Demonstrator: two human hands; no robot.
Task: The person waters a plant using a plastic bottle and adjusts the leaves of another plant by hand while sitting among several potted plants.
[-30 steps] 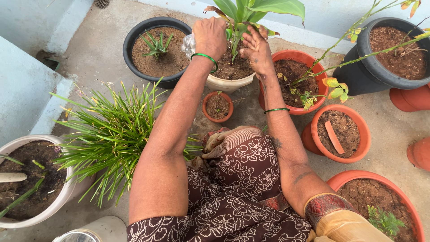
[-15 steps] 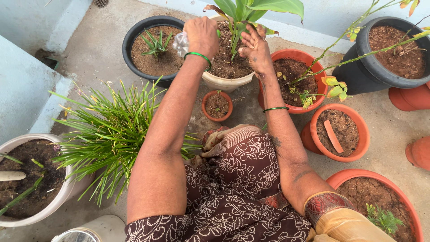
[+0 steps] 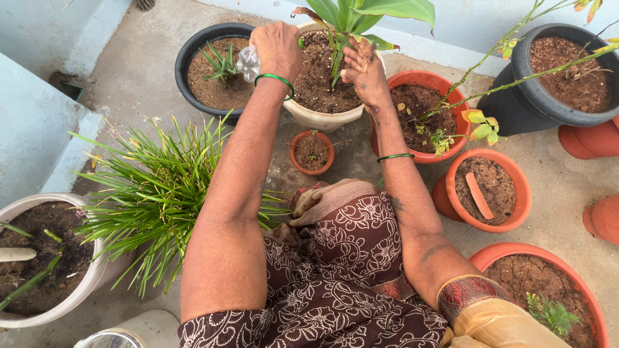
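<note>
My left hand (image 3: 278, 50) is closed around a crumpled clear plastic bottle (image 3: 247, 62), held over the left rim of a cream pot (image 3: 322, 119) filled with dark soil. A broad-leafed green plant (image 3: 351, 19) grows from that pot. My right hand (image 3: 364, 67), smeared with soil and with fingers spread, rests beside the plant's stem above the soil. Both wrists wear green bangles.
A black pot (image 3: 187, 58) with a small spiky plant stands left of the cream pot. A tiny terracotta pot (image 3: 312, 153) sits in front of it. Several terracotta pots (image 3: 493, 192) and a large black pot (image 3: 554, 71) are on the right. A grassy plant (image 3: 158, 190) spreads at left beside a white pot (image 3: 48, 258).
My left hand with the plastic bottle has shifted left and slightly farther away, toward the pot's left rim. My right hand has edged up closer to the stem.
</note>
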